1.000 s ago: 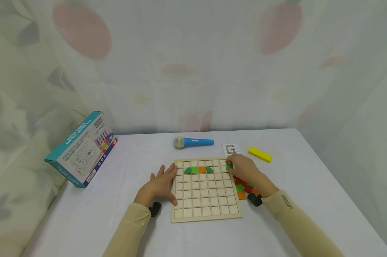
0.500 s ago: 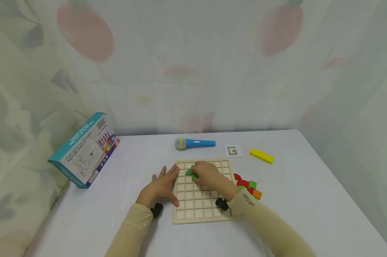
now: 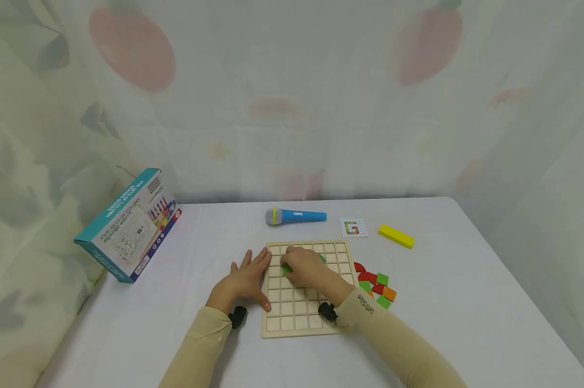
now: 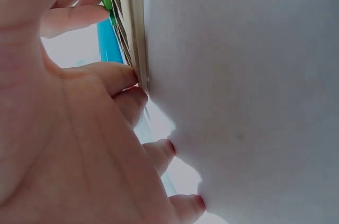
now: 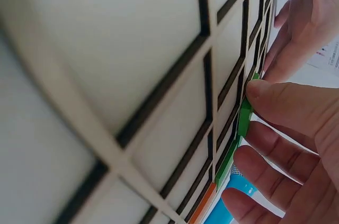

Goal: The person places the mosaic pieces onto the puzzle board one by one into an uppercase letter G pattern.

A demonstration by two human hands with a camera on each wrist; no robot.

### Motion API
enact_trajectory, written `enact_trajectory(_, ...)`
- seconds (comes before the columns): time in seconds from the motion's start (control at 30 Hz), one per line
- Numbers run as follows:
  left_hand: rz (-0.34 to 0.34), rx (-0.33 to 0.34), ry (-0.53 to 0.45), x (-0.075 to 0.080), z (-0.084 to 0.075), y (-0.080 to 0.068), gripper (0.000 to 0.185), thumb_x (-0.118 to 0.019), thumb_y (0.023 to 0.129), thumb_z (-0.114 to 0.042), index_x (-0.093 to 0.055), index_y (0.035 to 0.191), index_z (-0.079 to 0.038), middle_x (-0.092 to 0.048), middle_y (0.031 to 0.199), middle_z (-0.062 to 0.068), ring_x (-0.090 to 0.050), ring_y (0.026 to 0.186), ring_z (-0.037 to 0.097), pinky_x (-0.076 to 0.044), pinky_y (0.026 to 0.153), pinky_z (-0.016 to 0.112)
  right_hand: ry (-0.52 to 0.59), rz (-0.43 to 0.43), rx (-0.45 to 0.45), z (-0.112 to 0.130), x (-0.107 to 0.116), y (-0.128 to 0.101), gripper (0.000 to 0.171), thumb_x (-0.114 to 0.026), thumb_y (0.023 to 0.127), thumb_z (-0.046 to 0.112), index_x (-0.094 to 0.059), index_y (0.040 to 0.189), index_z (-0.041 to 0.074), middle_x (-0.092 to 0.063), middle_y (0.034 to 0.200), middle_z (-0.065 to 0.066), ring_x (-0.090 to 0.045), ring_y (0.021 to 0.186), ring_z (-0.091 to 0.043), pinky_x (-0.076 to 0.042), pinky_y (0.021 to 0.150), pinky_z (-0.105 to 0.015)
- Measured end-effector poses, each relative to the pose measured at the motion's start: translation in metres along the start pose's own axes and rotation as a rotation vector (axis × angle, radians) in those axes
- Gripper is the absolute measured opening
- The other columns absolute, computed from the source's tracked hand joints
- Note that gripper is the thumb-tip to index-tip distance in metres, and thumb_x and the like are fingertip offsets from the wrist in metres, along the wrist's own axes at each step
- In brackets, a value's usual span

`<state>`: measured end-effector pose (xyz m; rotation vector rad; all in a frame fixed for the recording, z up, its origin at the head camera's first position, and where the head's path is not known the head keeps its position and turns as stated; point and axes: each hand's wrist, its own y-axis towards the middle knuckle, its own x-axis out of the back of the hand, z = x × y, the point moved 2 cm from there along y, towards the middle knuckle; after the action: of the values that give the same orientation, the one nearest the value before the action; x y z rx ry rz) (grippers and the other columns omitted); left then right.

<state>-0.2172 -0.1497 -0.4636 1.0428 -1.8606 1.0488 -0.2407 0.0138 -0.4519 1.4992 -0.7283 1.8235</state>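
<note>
My right hand [image 3: 307,268] is over the upper left of a wooden grid board [image 3: 287,309]. Its thumb and fingers pinch a light green square tile [image 5: 244,117], held tilted close over the grid. In the right wrist view another green tile [image 5: 226,159] and an orange tile [image 5: 202,202] lie in the row beside it. The end of a dark green quarter-round tile [image 3: 322,258] shows past my right hand, which hides most of that row in the head view. My left hand [image 3: 241,284] has its fingers spread, touching the board's left edge.
Several loose red, green and orange tiles [image 3: 382,279] lie right of the board. Behind it are a blue toy microphone [image 3: 301,216], a small pattern card [image 3: 353,228] and a yellow block [image 3: 396,236]. A cardboard box [image 3: 132,226] stands at the left.
My right hand has carried the green tile from the board's right edge leftward to the upper left of the grid, then slightly further left. My left hand has stayed at the board's edge.
</note>
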Motion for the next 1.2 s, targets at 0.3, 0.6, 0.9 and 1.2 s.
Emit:
enact_trajectory(0.3,0.003,-0.003,0.011,-0.001,0.001,0.001,0.132,-0.082,0.037,-0.052,-0.013,0.144,-0.018,-0.002,0.15,-0.001,0.005,0.134,0.038,-0.003,0.094,0.071,0.033,-0.015,0.012,0.004,-0.002,0.002,0.024,-0.067,0.079,0.022,-0.066,0.102,0.018,-0.054,0.089,0.007,-0.052,0.075,-0.006,-0.047,0.066,-0.024)
enact_trajectory(0.6,0.003,-0.009,0.008,-0.001,0.0,0.001,0.133,-0.083,0.037,-0.051,-0.012,0.144,-0.017,-0.002,0.15,0.0,0.004,0.134,0.039,-0.003,0.093,0.071,0.064,-0.044,0.012,0.006,0.009,-0.004,0.03,-0.066,0.079,0.022,-0.063,0.109,0.018,-0.057,0.1,0.004,-0.057,0.089,-0.011,-0.049,0.073,-0.028)
enact_trajectory(0.9,0.016,0.021,0.036,-0.002,0.0,0.002,0.134,-0.082,0.037,-0.052,-0.009,0.144,-0.018,0.0,0.15,-0.002,0.004,0.135,0.036,-0.004,0.095,0.069,0.126,-0.138,-0.05,-0.033,0.026,-0.04,0.029,-0.067,0.079,0.02,-0.064,0.107,0.015,-0.058,0.101,0.001,-0.055,0.087,-0.012,-0.048,0.068,-0.027)
enact_trajectory(1.2,0.013,0.003,0.021,0.003,-0.005,-0.001,0.132,-0.084,0.039,-0.049,-0.011,0.144,-0.014,-0.002,0.15,0.002,0.003,0.134,0.039,-0.004,0.095,0.069,0.104,-0.21,-0.203,-0.094,0.035,-0.108,0.028,-0.069,0.076,0.019,-0.065,0.103,0.012,-0.058,0.1,0.0,-0.056,0.083,-0.015,-0.05,0.07,-0.031)
